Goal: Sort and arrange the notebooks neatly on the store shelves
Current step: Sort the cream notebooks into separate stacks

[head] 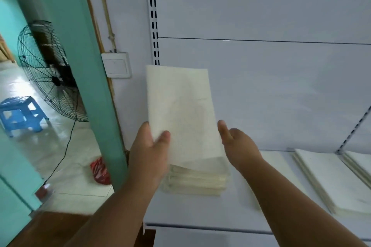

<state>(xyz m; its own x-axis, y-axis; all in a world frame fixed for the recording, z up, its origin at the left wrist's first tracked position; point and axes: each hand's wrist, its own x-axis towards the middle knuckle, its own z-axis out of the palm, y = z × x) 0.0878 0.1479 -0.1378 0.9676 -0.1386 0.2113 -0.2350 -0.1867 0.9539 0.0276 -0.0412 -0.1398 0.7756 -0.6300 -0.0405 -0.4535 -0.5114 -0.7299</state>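
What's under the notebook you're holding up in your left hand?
A stack of pale notebooks on the shelf, directly below the lifted notebook. The left hand hides the stack's left edge.

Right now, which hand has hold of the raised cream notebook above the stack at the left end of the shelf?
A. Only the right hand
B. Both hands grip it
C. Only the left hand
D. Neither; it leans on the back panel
C: the left hand pinches the raised notebook at its lower left edge with thumb on the cover, while the right hand is open beside it, holding nothing, above the stack on the shelf.
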